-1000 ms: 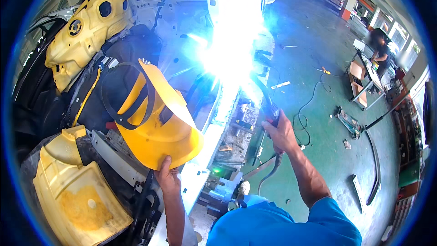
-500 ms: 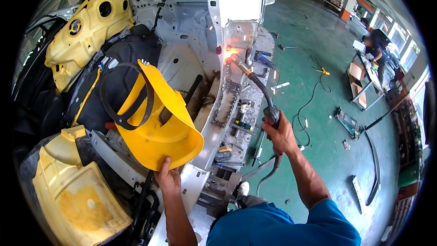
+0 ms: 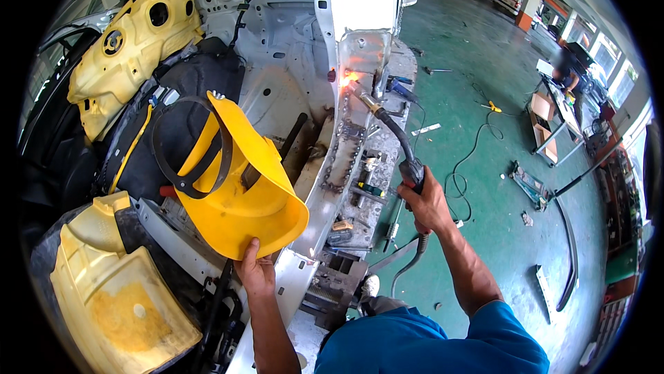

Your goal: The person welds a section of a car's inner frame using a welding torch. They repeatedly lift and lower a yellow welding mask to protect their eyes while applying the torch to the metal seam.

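Note:
In my right hand (image 3: 429, 202) is a welding torch (image 3: 393, 125), its fingers wrapped round the black handle. The nozzle meets the car's bare metal sill (image 3: 335, 156), where an orange glow (image 3: 349, 79) shows at the tip. A row of dark weld spots runs along the sill below the glow. My left hand (image 3: 256, 267) grips the lower edge of a yellow welding mask (image 3: 259, 211), thumb on the inside. The mask is tilted over the car's open body, and its black headband (image 3: 190, 184) faces left.
A cluttered metal bench (image 3: 363, 218) with several tools runs beside the sill. Yellow foam panels (image 3: 117, 291) lie at the left. On the green floor are a cable (image 3: 453, 173), a floor jack (image 3: 531, 187) and a metal strip (image 3: 544, 290). Another person (image 3: 568, 77) stands by a cart (image 3: 546, 125).
Both hands keep almost the same place. The glow at the torch tip has shrunk a little, and the person in the background has shifted slightly.

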`<action>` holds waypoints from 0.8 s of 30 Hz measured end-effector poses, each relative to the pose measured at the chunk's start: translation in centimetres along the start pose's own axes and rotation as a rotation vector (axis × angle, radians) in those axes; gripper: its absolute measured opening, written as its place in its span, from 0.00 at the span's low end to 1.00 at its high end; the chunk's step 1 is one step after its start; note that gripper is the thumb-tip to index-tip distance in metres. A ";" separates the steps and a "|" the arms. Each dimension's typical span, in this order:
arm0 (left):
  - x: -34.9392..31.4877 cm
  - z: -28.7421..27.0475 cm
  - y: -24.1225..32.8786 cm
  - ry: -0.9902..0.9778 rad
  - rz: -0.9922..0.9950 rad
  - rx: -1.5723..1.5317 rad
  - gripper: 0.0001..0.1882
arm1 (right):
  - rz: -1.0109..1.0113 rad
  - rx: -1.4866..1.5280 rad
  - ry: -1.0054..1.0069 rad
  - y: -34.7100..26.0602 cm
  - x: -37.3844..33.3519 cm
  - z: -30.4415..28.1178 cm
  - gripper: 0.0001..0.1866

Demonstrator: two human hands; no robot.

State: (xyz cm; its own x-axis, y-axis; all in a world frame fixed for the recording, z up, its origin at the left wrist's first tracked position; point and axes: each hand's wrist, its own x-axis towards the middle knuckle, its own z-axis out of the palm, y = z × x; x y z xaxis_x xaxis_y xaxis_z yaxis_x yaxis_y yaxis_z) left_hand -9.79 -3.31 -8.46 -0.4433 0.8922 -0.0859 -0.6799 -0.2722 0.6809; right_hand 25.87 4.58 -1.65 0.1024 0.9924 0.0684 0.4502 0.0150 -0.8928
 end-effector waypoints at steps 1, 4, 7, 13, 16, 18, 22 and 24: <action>-0.1 0.2 0.1 0.007 -0.003 0.002 0.31 | 0.000 0.011 0.006 -0.2 -0.1 0.0 0.18; -0.1 0.1 0.1 0.019 -0.001 0.005 0.30 | -0.015 0.002 0.019 -0.7 -0.3 0.1 0.18; -0.4 0.6 0.3 0.034 -0.019 0.017 0.30 | 0.026 -0.019 0.021 -1.2 -0.5 -0.1 0.19; 0.1 -0.5 -0.1 0.032 -0.023 0.027 0.29 | -0.007 0.070 0.013 -0.2 -0.3 0.1 0.20; 0.1 -0.2 -0.2 0.016 -0.011 0.020 0.30 | -0.025 0.081 0.025 0.6 -0.2 0.0 0.19; 0.1 -0.1 -0.1 0.010 -0.012 0.023 0.30 | -0.025 0.075 0.029 0.7 -0.2 0.1 0.19; -0.1 0.0 0.1 0.009 0.006 0.025 0.30 | -0.013 0.064 0.018 -0.1 -0.2 0.2 0.18; -0.3 0.6 0.1 0.013 0.014 0.023 0.30 | -0.025 0.059 0.023 0.0 -0.1 0.1 0.18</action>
State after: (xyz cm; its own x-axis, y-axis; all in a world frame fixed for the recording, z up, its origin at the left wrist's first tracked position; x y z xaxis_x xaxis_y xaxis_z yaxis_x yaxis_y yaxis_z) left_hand -9.37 -3.37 -7.90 -0.4599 0.8838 -0.0857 -0.6600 -0.2757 0.6989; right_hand 25.81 4.46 -1.68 0.1124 0.9885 0.1009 0.3996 0.0480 -0.9154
